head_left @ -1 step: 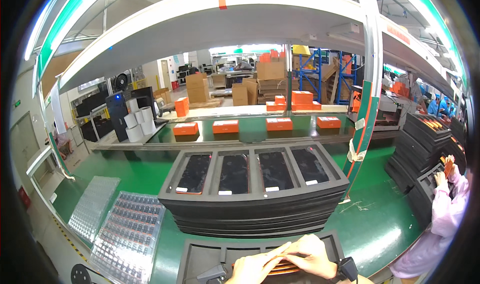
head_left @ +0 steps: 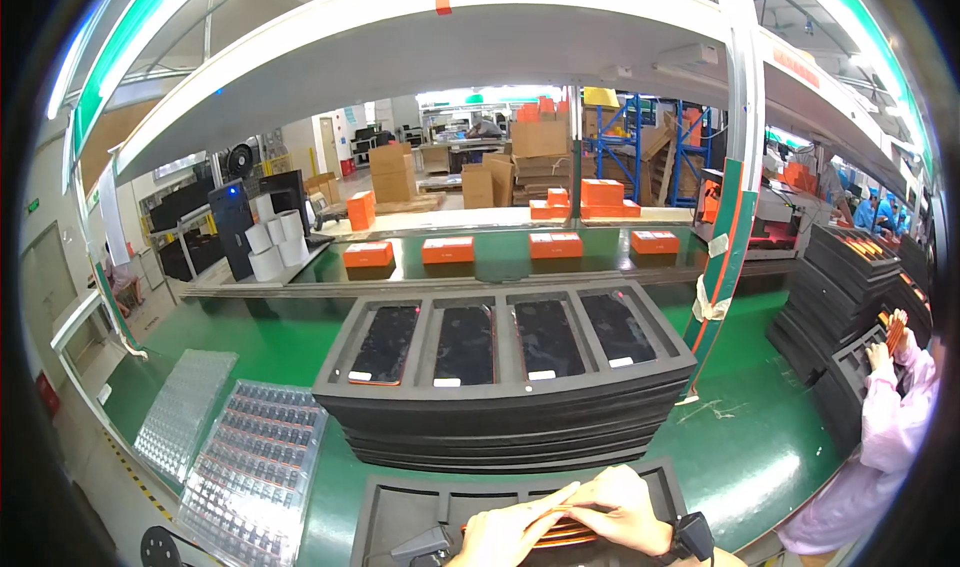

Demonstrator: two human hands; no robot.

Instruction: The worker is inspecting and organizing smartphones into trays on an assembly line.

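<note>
- We see the left hand (head_left: 510,533) and the right hand (head_left: 622,512) together, fingers closed around the edges of a few thin orange-edged slabs (head_left: 566,537); we judge it a pinch from both sides, though the undersides are hidden.
- The slabs are over the near tray (head_left: 400,497), at the lower edge of our view, and not laid in it as far as we can tell.
- Behind it stands the tray stack (head_left: 500,437). Its top tray has all four slots taken by dark phones (head_left: 466,345), each with a white label at its lower end, so we count that layer as filled.
- The near tray looks unfinished to us: a grey object (head_left: 422,544) lies at its left, and the hands hide much of the rest, so we cannot count what is left.
- To the left lie two clear sheets (head_left: 250,447) of small parts; whether these are used up, we cannot tell.
</note>
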